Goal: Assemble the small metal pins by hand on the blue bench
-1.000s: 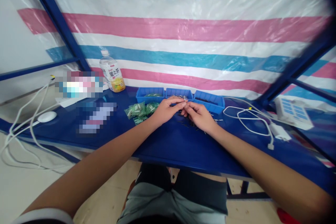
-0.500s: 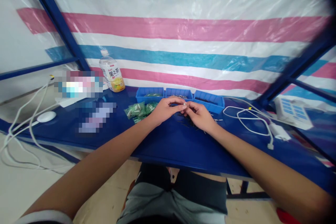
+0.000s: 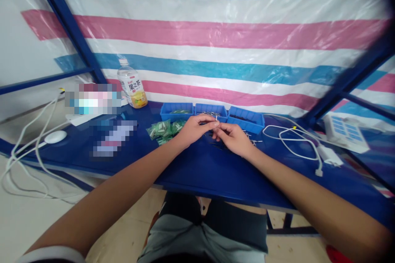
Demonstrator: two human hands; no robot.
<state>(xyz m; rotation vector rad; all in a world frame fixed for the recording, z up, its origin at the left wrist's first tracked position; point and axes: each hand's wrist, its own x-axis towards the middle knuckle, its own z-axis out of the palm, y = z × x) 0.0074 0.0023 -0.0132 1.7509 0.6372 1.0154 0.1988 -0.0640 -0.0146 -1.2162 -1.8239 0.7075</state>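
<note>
Blue bins (image 3: 247, 125), three in a row, left hand (image 3: 196, 129) and right hand (image 3: 235, 137) meeting, fingers (image 3: 211, 125) pinching one pale piece (image 3: 216, 118), perhaps metal.

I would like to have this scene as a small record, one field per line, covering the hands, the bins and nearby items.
Left hand: fingertips closed at a small pale piece
Right hand: fingertips meeting the left's; own grip unclear
Left bin: greenish contents
Middle bin: thin, shiny pieces
Right bin: dark contents
Green packets: on the table, beside the left hand
Bottle: upright, left of the bins
White adapter: right of the bins
</note>
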